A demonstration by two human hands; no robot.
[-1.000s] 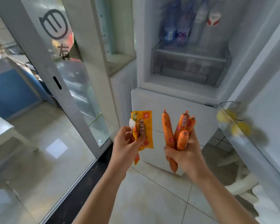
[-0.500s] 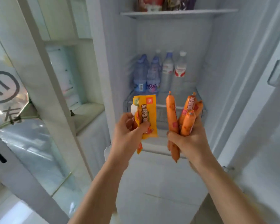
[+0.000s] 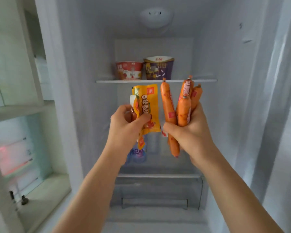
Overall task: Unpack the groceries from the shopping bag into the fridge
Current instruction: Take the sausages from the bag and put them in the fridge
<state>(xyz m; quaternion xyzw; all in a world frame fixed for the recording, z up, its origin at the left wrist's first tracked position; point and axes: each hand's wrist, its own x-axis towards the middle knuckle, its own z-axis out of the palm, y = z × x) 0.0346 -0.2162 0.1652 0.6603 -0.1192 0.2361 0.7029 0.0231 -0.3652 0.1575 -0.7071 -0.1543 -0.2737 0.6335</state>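
My left hand (image 3: 124, 126) grips yellow snack packets (image 3: 146, 105), held upright in front of the open fridge. My right hand (image 3: 191, 132) is closed around a bunch of several orange sausages (image 3: 183, 108) standing on end. Both hands are raised just below the glass fridge shelf (image 3: 203, 80). On that shelf stand a red noodle cup (image 3: 129, 70) and a purple noodle cup (image 3: 158, 68). The shopping bag is out of view.
Water bottles (image 3: 138, 153) stand on the lower shelf, mostly hidden behind my hands. Below them is a clear drawer (image 3: 158, 190). The fridge's white walls (image 3: 225, 98) close in on both sides. A glass door and window ledge (image 3: 40, 190) are at left.
My view has tilted up from the floor and lower fridge to the upper shelf. Both hands have risen with it, keeping hold of the packets and the sausages.
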